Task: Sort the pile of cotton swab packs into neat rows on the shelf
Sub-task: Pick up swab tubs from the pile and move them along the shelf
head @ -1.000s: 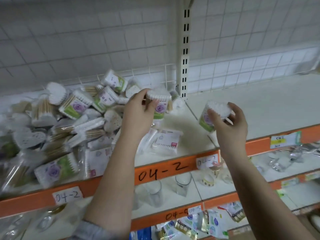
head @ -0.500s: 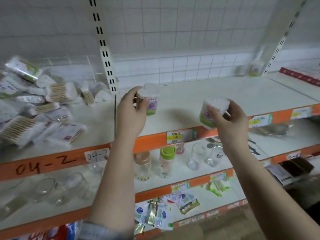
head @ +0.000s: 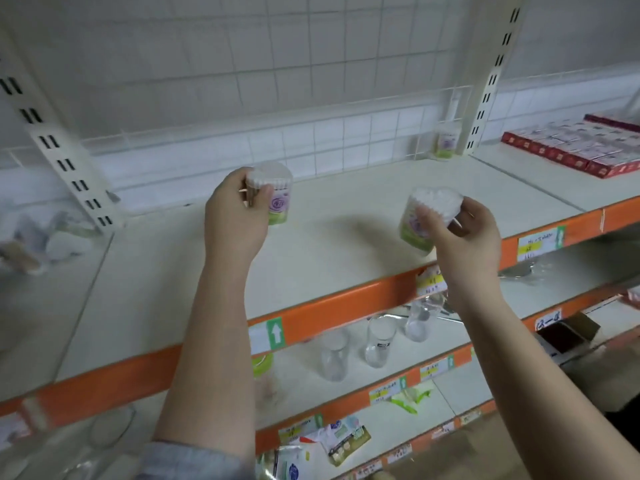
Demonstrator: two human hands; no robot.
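The two swab packs (head: 277, 199) (head: 420, 220) are made of clear, shiny plastic with paper-like labels, and soft white cotton tips are seen at their tops. The shelf (head: 329, 244) is covered in smooth, matt cream paint, its front edge (head: 329, 315) is painted a smooth orange, and paper tags (head: 266, 336) are stuck on it. The back grid (head: 277, 84) is made of thin white-painted wire, and clear shiny cups (head: 377, 341) are seen on the shelf below.

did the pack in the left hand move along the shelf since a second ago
Yes. The left hand carried its swab pack rightward, away from the slotted upright beside the pile and toward the lone pack at the back.
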